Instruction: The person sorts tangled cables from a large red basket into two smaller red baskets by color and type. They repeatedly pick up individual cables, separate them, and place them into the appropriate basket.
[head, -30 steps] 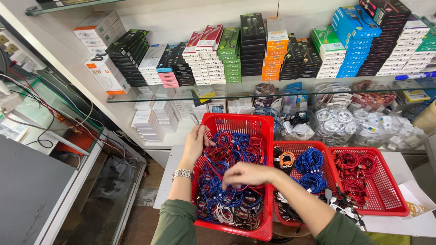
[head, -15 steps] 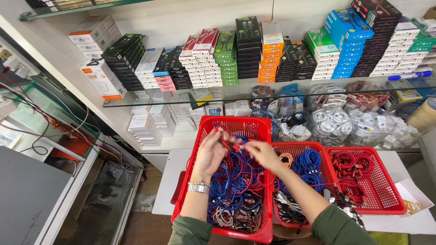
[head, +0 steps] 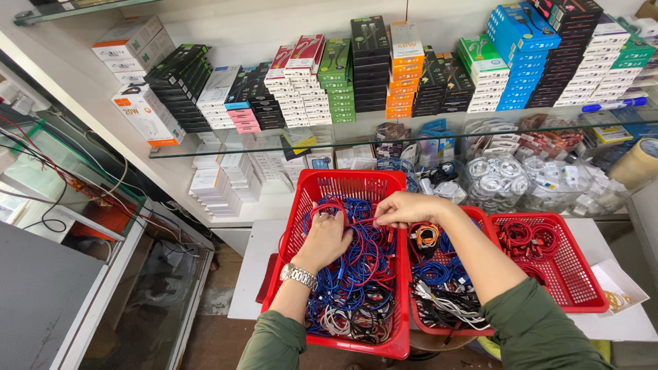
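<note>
Cables fill the red basket; left hand curls into them, right hand pinches one strand. Behind the basket, stacked boxes in green, orange, blue and black.

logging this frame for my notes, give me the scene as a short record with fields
setting: shop counter below a glass shelf stacked with coloured boxes
left hand: fingers in the red and blue cables, wristwatch on the wrist
right hand: pinching a cable over the large red basket
other baskets: middle red basket of blue, orange and white cables; right red basket of red cables
sleeves: green
</note>
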